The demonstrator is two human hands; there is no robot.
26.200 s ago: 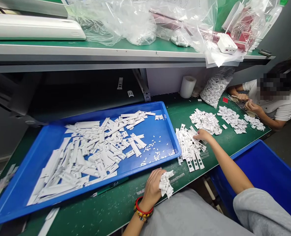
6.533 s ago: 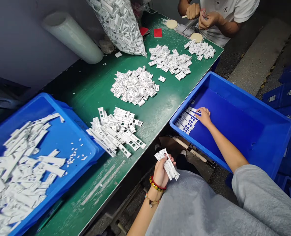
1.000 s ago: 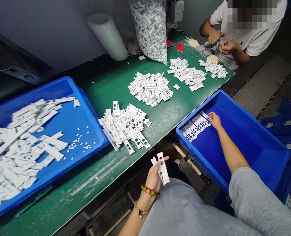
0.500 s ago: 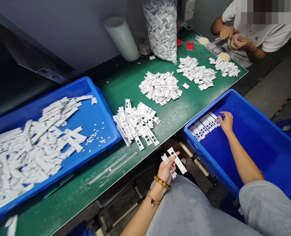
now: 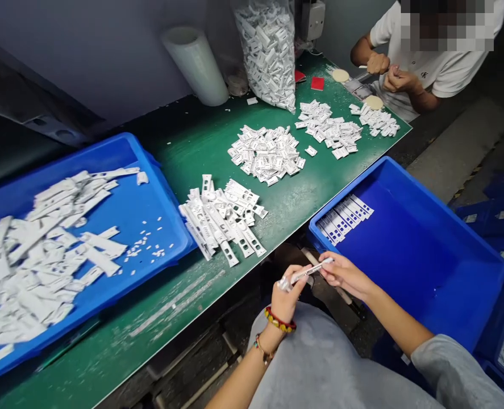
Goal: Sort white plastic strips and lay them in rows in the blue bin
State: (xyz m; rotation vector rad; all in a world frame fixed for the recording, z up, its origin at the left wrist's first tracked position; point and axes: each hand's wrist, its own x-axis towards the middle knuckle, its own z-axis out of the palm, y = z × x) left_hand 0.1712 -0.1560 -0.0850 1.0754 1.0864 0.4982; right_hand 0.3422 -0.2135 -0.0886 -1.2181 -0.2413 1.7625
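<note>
1. The left hand (image 5: pixel 284 298) grasped a white strip (image 5: pixel 315 267) near the person's body.
2. The right hand (image 5: pixel 349 277) pinched its right end.
3. To the right, a blue bin (image 5: pixel 405 244) held a strip row (image 5: pixel 346 218).

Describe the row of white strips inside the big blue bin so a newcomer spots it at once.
Find the green table; beside its front edge, at picture right, is a large blue bin. Along the bin's table-side wall lies a row of slotted white strips, lined up side by side, unlike the jumbled strips piled on the table.
</note>
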